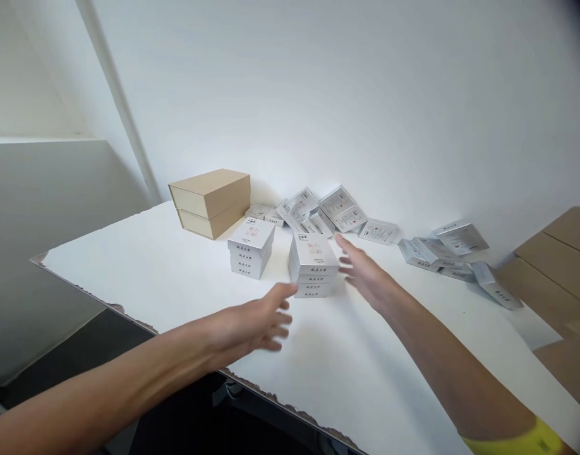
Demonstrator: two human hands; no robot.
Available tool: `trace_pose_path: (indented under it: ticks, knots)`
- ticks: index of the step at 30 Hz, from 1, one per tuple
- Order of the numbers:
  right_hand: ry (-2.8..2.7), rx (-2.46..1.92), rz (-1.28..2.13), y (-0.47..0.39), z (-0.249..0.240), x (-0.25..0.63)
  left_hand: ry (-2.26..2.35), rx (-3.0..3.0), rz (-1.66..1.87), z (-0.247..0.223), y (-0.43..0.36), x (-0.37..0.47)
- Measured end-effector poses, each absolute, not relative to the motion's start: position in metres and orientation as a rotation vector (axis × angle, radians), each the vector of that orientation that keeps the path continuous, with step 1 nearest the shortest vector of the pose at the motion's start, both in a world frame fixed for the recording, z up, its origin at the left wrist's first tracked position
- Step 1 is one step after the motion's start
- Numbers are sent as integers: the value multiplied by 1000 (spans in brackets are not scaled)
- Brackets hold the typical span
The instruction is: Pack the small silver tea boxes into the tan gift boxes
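A stack of several small white printed boxes (313,259) stands on the white table, its upper boxes slightly out of line with the lower ones. Beside its right face is my right hand (366,275), fingers apart and nothing held; whether the fingertips touch the boxes I cannot tell. My left hand (264,319) hovers in front and to the left of that stack, thumb raised and fingers spread, holding nothing. To the left stands a second, neater stack of similar boxes (252,246).
Two stacked beige boxes (211,199) stand at the back left. Loose silvery-white boxes (340,208) lean against the wall, and more boxes (441,253) lie to the right. Brown cardboard (550,272) covers the right side. The table's front edge (266,395) is chipped.
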State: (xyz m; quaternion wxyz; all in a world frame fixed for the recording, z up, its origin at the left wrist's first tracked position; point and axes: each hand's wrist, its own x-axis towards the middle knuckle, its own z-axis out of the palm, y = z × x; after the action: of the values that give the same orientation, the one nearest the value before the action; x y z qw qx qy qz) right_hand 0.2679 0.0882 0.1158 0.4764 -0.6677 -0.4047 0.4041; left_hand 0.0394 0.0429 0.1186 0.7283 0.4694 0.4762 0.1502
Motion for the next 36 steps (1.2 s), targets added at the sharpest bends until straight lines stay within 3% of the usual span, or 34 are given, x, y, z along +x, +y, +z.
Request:
trace_pose_path:
  ticks: [2,4,5,7,9,11,23,36]
  knots:
    - [-1036,-1541,683,71,116,266,1032,1075,383,115,36,2]
    - [-1213,-1337,430,52,115,253,1213,1263,696,111,46,-31]
    - [-1300,-1267,453,44,113,241,1358,1365,906,108,57,-43]
    - [-1349,-1281,834,34,104,214,1615,1376,1253,99,84,-56]
    - [-1134,-1395,1341,36,87,185,1594,1324,1249,86,109,-56]
    - [-954,-1398,1495,48,69,160,1503,1254,1166,74,127,-46]
    - [-879,-1067,1379,106,38,106,1353,901,1140,60,158,-8]
    - [-1062,-1078,1288,88,109,113,1233,1063,1307,122,124,-5]
